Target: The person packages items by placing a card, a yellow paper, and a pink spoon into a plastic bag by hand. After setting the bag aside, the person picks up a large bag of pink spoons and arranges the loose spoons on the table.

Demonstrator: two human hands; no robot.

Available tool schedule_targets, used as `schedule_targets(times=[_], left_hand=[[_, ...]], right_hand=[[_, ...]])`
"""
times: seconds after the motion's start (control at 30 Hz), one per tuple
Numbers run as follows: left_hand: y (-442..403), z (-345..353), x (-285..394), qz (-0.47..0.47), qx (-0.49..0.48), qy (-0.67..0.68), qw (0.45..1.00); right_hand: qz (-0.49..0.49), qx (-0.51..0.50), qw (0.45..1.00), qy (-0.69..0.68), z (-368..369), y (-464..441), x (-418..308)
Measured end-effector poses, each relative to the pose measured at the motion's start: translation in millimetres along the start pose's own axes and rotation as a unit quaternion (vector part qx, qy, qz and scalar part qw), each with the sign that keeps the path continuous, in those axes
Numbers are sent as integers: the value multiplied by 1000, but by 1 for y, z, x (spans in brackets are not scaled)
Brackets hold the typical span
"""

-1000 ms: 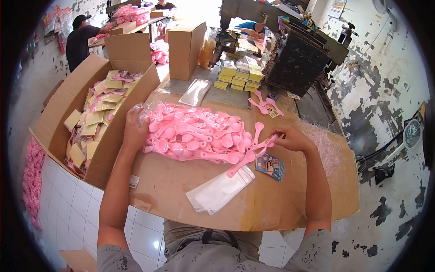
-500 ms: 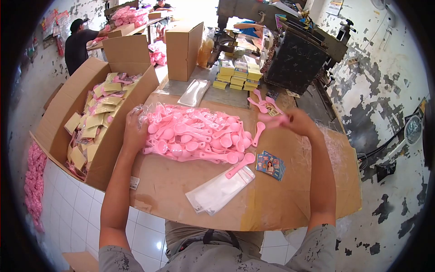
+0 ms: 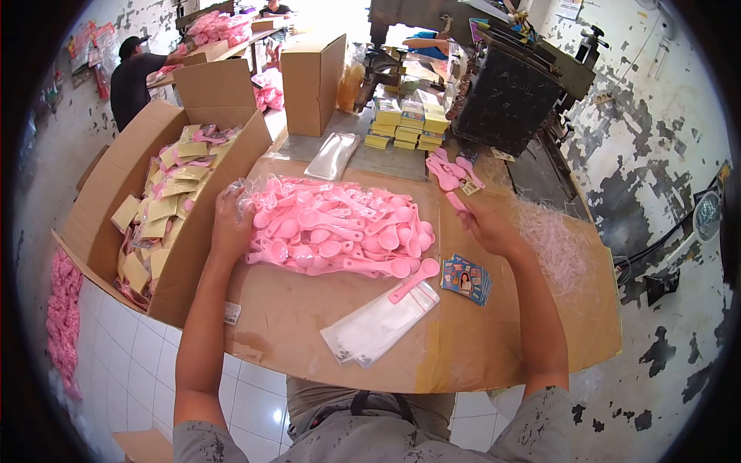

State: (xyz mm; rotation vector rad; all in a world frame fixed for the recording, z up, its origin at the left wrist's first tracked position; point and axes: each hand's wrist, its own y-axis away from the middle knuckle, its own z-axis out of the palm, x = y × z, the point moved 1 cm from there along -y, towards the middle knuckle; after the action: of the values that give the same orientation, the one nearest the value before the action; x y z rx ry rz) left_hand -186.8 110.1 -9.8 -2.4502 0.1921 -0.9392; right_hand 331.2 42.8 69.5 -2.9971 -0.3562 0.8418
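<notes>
My left hand is closed on the left end of a clear plastic bag. Many pink measuring spoons are heaped in that bag on the cardboard-covered table. To the right, my right hand pinches one pink spoon; its far end is partly hidden by the fingers. Just beyond it lies a small group of loose pink spoons beside a small card. Nearer me, a single spoon rests on clear flat pouches. A stack of blue printed cards sits right of these.
At left stands an open carton holding packed yellow-backed pouches. Yellow card stacks, more clear pouches and a tall carton are at the back. A dark machine stands back right. Another person works at far left.
My right hand has come nearer and slightly left. Spoons blurred in it before now lie with the loose group, and the single spoon beside the heap has left its place.
</notes>
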Motion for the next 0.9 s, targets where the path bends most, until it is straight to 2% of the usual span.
schedule_targets(times=[0.03,0.1,0.17,0.27,0.37,0.47,0.57,0.6,0.67,0.77,0.83,0.9], left_hand=[[0,0,1,-2,-1,0,1000],[1,0,0,-4,1,5,1000],[1,1,0,-3,2,8,1000],[2,1,-2,4,2,5,1000],[0,1,-5,12,7,3,1000],[1,2,-3,6,5,8,1000],[1,2,-3,7,3,8,1000],[1,3,-5,9,4,6,1000],[0,2,-5,12,4,4,1000],[2,1,-5,11,1,7,1000],[1,1,-6,9,0,10,1000],[1,1,-6,10,3,5,1000]], right_hand=[[-31,16,999,-39,4,6,-17],[-9,9,999,-45,20,9,-36],[97,-33,994,21,35,9,-45],[123,-58,970,-201,53,8,-37],[105,-5,972,-211,35,1,-25],[61,99,993,-35,-13,-2,-29],[113,164,980,27,-35,-27,7],[14,238,969,71,-31,-33,23],[-187,373,896,153,-18,-46,48],[-97,91,986,99,-8,-23,17],[-215,-22,975,47,15,-12,-3],[-158,-61,985,-13,37,-1,-20]])
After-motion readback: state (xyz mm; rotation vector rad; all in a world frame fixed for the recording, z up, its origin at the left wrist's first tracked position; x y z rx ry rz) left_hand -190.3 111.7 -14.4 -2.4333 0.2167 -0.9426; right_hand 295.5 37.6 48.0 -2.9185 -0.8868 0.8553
